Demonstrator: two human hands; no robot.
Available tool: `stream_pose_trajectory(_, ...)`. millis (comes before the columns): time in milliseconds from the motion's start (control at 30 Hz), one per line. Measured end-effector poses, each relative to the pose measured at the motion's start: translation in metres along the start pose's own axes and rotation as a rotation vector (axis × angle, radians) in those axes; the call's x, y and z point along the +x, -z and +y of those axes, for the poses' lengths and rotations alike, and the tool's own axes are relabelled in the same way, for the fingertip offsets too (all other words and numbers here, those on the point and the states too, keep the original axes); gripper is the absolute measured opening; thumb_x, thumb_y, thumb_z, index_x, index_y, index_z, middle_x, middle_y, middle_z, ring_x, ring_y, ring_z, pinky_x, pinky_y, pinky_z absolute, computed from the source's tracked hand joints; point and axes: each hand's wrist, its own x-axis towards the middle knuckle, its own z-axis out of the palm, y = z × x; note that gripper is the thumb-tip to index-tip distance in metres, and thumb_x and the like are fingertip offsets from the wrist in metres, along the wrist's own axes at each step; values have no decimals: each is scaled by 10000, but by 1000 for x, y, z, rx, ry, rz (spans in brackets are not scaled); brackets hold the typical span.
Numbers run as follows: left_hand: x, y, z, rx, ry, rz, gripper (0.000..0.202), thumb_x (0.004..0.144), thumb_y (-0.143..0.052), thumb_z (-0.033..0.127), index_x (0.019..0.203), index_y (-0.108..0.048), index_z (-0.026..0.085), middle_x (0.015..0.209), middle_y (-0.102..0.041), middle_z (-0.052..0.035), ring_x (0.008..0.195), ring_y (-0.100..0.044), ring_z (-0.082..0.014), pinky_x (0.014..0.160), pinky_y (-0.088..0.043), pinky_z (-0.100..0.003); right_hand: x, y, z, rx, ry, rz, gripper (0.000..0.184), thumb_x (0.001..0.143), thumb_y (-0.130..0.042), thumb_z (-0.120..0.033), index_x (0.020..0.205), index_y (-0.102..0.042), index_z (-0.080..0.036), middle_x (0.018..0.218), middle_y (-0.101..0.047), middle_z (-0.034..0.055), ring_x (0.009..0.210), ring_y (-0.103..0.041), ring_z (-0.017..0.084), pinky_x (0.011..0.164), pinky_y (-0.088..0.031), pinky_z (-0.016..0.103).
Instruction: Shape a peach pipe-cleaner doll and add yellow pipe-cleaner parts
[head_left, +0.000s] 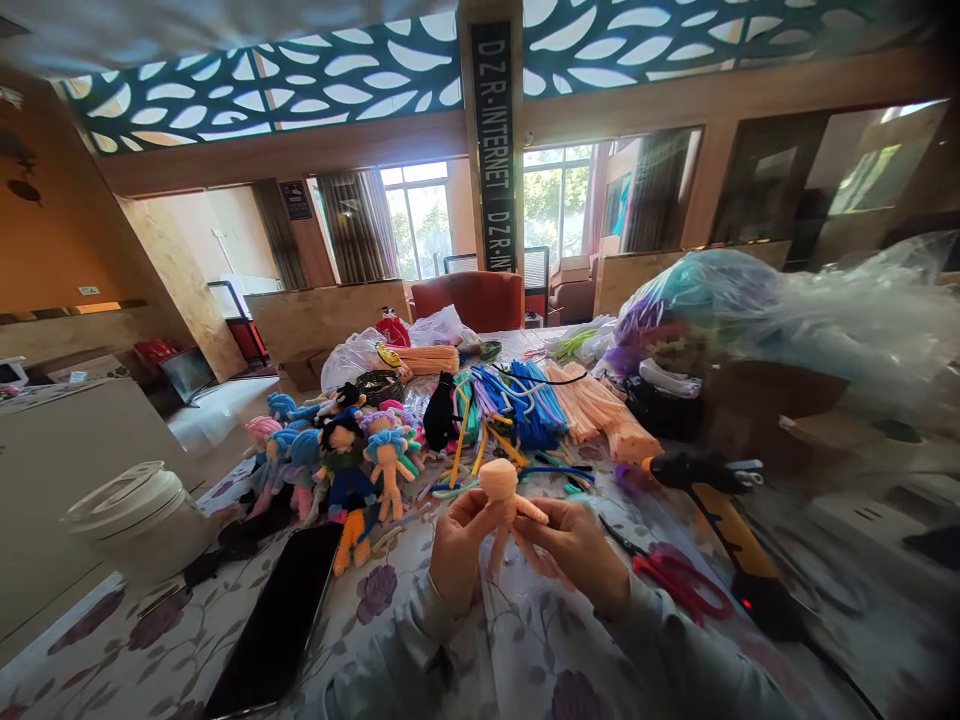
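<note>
Between my two hands is a peach-coloured doll body [499, 482] with a round head, made of fuzzy stems, held upright above the table. My left hand [461, 545] closes on its left side, fingers pinched just below the head. With my right hand [581, 545] I pinch the doll's arm, which points out to the right. The legs hang below and are partly hidden by my fingers. Red-handled scissors [686, 580] lie right of my right hand. Farther right is a yellow and black glue gun [727, 525] with a red light on.
Finished dolls [345, 450] crowd the left, near a black phone [277, 620] and a white lidded bucket [139, 520]. Behind my hands lie blue fuzzy stems [529, 400] and peach stems [607, 410]. A large plastic bag [810, 310] bulges at the right.
</note>
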Motion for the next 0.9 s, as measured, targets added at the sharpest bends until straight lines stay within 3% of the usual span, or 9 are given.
stream_pose_trajectory(233, 1, 3, -4, 22, 16, -24, 237, 643, -744, 328, 755, -687, 127, 729, -678, -49, 689, -602, -166, 634, -442, -252, -1, -2, 2, -59, 66, 10, 346, 767, -608, -481, 631, -580, -165, 516, -439, -47, 473, -342, 85, 449, -254, 220)
stream_pose_trajectory(400, 0, 4, -3, 43, 2, -25, 225, 650, -744, 327, 737, -686, 128, 709, -674, -32, 660, -576, -131, 629, -425, -225, -1, 0, 4, -60, 66, 10, 314, 775, -617, -448, 656, -607, -157, 524, -451, -45, 475, -353, 83, 449, -251, 218)
stream_pose_trajectory(533, -2, 0, 3, 9, 39, -36, 261, 666, -731, 366, 778, -681, 135, 720, -677, -41, 668, -595, -150, 626, -441, -245, 0, 1, 6, 95, -25, -11, 272, 771, -627, -420, 724, -631, -152, 541, -491, -46, 431, -343, 70, 420, -234, 216)
stream_pose_trajectory(633, -1, 0, 3, -28, 40, -13, 265, 674, -713, 362, 827, -676, 148, 735, -680, -38, 656, -600, -156, 643, -460, -268, 1, 1, 5, 254, -39, -4, 239, 741, -659, -375, 763, -664, -137, 613, -556, -24, 502, -419, 83, 472, -296, 212)
stream_pose_trajectory(767, 3, 4, -1, 6, -55, 91, 216, 701, -667, 353, 796, -670, 158, 745, -661, -25, 682, -594, -150, 670, -464, -264, 1, 0, 0, 359, -65, 15, 234, 696, -694, -356, 763, -691, -132, 646, -586, -14, 588, -483, 106, 581, -368, 227)
stream_pose_trajectory(900, 2, 6, 2, 145, -221, 198, 115, 710, -643, 300, 710, -654, 186, 696, -615, 8, 673, -559, -136, 656, -443, -242, 2, 3, 2, 355, -62, 40, 244, 715, -675, -378, 769, -690, -141, 621, -555, -25, 560, -451, 98, 550, -344, 219)
